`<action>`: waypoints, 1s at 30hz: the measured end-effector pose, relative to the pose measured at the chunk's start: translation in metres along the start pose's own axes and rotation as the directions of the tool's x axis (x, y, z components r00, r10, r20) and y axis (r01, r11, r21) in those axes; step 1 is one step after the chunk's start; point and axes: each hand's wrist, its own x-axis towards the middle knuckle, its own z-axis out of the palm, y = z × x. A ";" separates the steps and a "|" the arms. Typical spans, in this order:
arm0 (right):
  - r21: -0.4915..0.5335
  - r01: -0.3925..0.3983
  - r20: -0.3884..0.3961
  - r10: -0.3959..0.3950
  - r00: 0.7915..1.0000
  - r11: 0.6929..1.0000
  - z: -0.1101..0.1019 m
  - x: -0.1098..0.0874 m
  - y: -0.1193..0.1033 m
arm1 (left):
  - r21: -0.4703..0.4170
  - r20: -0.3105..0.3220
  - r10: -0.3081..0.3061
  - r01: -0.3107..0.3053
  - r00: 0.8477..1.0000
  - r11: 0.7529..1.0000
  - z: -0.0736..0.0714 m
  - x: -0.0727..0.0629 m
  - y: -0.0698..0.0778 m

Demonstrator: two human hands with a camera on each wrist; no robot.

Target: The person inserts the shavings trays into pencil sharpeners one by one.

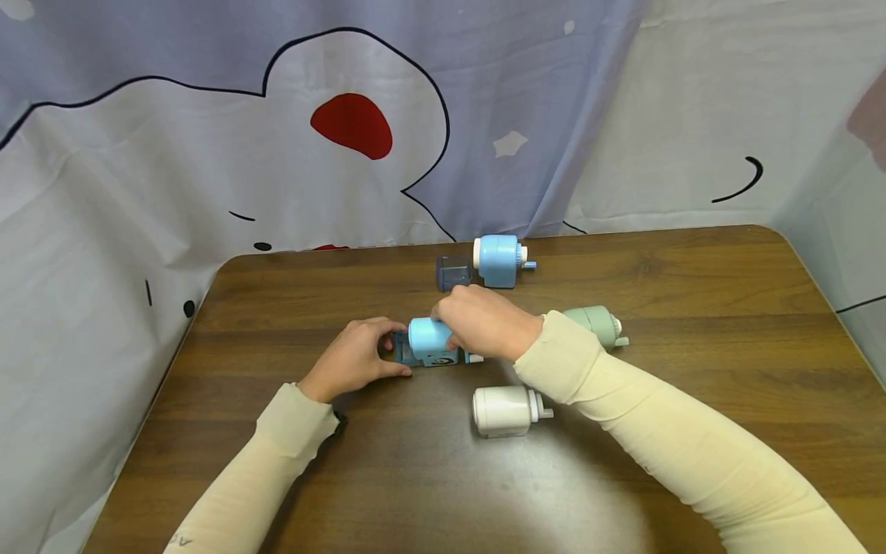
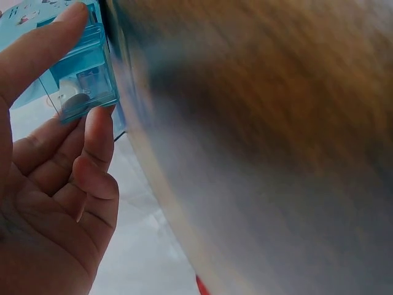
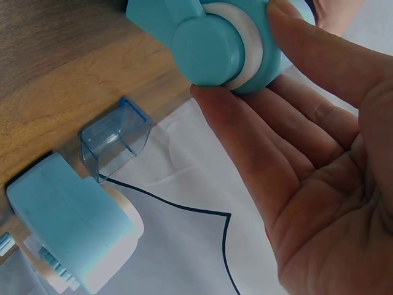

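A light blue crank pencil sharpener (image 1: 428, 336) with a small dark print lies near the middle of the table. My right hand (image 1: 487, 319) grips its body from above, thumb on one side and fingers on the other; in the right wrist view its round crank (image 3: 206, 52) faces the camera. At the other end, a see-through blue shavings drawer (image 2: 86, 80) sticks out of the sharpener. Thumb and fingertips of my left hand (image 1: 353, 359) pinch this drawer by its two sides. Something pale and dark shows inside it.
Behind the hands stands another blue sharpener (image 1: 498, 261), with its clear drawer (image 1: 453, 272) apart on its left. A cream sharpener (image 1: 503, 411) lies in front, and a green one (image 1: 597, 325) is partly covered by my right sleeve. A patterned curtain (image 1: 505, 92) hangs behind the table.
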 end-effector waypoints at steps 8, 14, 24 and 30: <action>0.004 -0.008 0.006 0.008 1.000 1.000 -0.001 0.000 0.000 | -0.001 0.002 0.005 -0.005 1.000 1.000 0.001 0.002 0.002; 0.014 -0.007 0.007 0.007 1.000 1.000 0.000 0.001 0.001 | -0.003 0.009 0.012 -0.012 1.000 1.000 0.002 0.004 0.002; 0.031 -0.029 0.028 0.029 0.999 0.999 0.000 0.001 0.001 | 0.006 0.007 0.016 -0.016 1.000 1.000 0.003 0.004 0.002; 0.026 -0.031 0.025 0.031 0.999 0.999 0.000 0.000 0.000 | 0.001 0.002 0.023 -0.023 1.000 1.000 0.003 0.005 0.003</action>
